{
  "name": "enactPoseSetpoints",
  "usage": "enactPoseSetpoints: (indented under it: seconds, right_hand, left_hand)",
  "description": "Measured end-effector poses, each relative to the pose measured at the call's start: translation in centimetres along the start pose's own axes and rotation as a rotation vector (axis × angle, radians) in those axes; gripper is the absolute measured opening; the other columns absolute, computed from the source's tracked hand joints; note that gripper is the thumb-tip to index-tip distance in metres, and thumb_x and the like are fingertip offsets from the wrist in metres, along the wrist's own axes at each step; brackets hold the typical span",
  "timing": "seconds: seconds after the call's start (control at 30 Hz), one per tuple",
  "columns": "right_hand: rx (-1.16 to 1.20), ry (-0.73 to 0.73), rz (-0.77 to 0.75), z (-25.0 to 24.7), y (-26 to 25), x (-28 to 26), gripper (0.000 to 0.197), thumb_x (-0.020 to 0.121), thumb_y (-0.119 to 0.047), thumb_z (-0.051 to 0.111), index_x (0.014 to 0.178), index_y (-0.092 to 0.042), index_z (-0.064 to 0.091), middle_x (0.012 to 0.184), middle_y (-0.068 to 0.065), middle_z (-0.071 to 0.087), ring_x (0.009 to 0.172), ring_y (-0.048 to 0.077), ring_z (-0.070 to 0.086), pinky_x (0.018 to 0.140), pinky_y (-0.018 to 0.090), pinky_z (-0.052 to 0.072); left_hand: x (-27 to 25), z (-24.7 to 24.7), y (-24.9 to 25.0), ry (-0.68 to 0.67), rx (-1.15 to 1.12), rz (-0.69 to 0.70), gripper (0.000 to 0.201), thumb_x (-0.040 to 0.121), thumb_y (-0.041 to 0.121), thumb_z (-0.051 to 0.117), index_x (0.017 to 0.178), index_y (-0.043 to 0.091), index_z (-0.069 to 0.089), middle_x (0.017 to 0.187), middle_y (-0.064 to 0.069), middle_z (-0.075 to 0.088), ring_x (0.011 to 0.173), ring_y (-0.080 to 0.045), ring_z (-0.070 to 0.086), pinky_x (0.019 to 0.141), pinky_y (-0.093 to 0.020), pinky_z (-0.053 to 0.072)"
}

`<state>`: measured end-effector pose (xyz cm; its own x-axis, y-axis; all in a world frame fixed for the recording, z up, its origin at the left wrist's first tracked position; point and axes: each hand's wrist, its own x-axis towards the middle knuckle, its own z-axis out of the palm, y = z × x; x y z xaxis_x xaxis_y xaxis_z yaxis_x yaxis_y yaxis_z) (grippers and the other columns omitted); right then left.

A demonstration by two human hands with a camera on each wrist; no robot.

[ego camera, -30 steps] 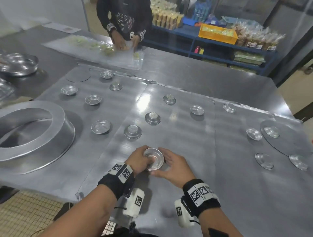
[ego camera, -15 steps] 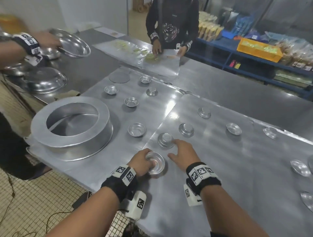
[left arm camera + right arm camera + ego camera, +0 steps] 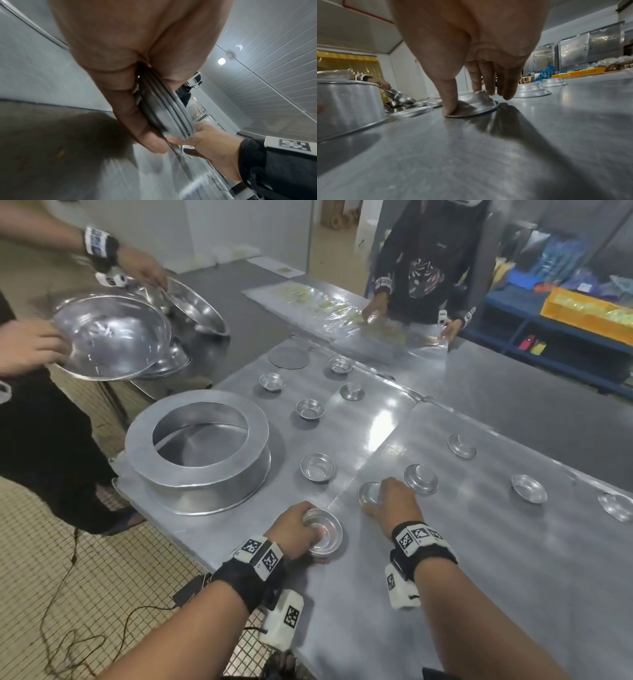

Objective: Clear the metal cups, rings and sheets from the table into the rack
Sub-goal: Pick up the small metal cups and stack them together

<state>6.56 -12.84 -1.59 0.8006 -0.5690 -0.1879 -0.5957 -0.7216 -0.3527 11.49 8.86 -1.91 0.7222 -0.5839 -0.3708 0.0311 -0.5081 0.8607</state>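
My left hand (image 3: 291, 532) grips a nested stack of small metal cups (image 3: 322, 537) near the table's front edge; the left wrist view shows the stacked rims (image 3: 164, 112) between thumb and fingers. My right hand (image 3: 394, 501) reaches forward over an upturned cup (image 3: 368, 493). In the right wrist view its thumb and index finger pinch that cup (image 3: 476, 104), which sits on the metal sheet (image 3: 479, 542). A large metal ring (image 3: 198, 446) stands to the left. Several more cups, such as one upright (image 3: 317, 467) and one upturned (image 3: 421, 478), are scattered on the sheets.
At the left a person holds large metal bowls (image 3: 109, 337) over a side counter. Another person (image 3: 428, 268) works across the table on a plastic sheet (image 3: 342, 313). A flat round disc (image 3: 288, 357) lies at the far left. Blue shelves (image 3: 565, 337) stand behind.
My right hand has left the cup stack and moved forward onto the upturned cup. The left hand now holds the stack alone. My view has swung left, bringing the bowl-holding person in.
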Motion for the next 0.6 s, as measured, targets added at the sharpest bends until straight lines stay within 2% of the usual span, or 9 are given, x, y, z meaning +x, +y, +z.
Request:
enactPoseSetpoints:
  seconds: [0.13, 0.27, 0.37, 0.5, 0.6]
  right_hand:
    - [0.141, 0.047, 0.028, 0.0, 0.0, -0.9, 0.050, 0.079, -0.032, 0.077, 0.118, -0.009, 0.054, 0.110, 0.009, 0.063, 0.101, 0.029, 0.061, 0.084, 0.037, 0.051]
    - [0.225, 0.124, -0.023, 0.5, 0.2, -1.7, 0.055, 0.075, -0.036, 0.079, 0.118, -0.011, 0.056, 0.115, 0.006, 0.057, 0.107, 0.025, 0.054, 0.091, 0.036, 0.047]
    - [0.289, 0.165, -0.057, 0.7, 0.1, -2.5, 0.053, 0.076, -0.025, 0.080, 0.121, -0.012, 0.055, 0.123, 0.007, 0.049, 0.114, 0.026, 0.048, 0.091, 0.027, 0.040]
    - [0.381, 0.205, -0.096, 0.1, -0.5, -3.9, 0.066, 0.075, -0.015, 0.080, 0.133, -0.018, 0.048, 0.134, 0.007, 0.036, 0.122, 0.026, 0.041, 0.099, 0.023, 0.033]
    - [0.458, 0.241, -0.154, -0.7, -1.2, -5.4, 0.067, 0.071, -0.020, 0.085, 0.128, -0.023, 0.050, 0.125, -0.001, 0.035, 0.108, 0.015, 0.048, 0.089, 0.007, 0.032]
  left_hand:
    - [-0.1, -0.2, -0.2, 0.008, 0.002, 0.004, 0.049, 0.063, 0.031, 0.058, 0.108, 0.014, 0.063, 0.097, -0.002, 0.070, 0.095, -0.023, 0.067, 0.087, -0.034, 0.051]
    - [0.1, 0.1, -0.3, 0.006, -0.013, -0.007, 0.047, 0.063, 0.030, 0.058, 0.107, 0.014, 0.063, 0.099, -0.003, 0.070, 0.096, -0.023, 0.066, 0.087, -0.035, 0.051]
    - [0.3, 0.4, -0.4, 0.019, -0.041, -0.020, 0.042, 0.063, 0.027, 0.060, 0.103, 0.014, 0.064, 0.098, -0.005, 0.071, 0.093, -0.023, 0.066, 0.085, -0.034, 0.051]
    - [0.6, 0.9, -0.6, 0.020, -0.056, -0.029, 0.018, 0.080, 0.010, 0.065, 0.097, 0.014, 0.063, 0.089, -0.004, 0.067, 0.083, -0.020, 0.061, 0.078, -0.031, 0.049]
    - [0.7, 1.4, -0.4, 0.041, -0.109, -0.045, 0.014, 0.087, 0.021, 0.065, 0.098, 0.012, 0.065, 0.087, -0.003, 0.068, 0.081, -0.020, 0.061, 0.080, -0.032, 0.048]
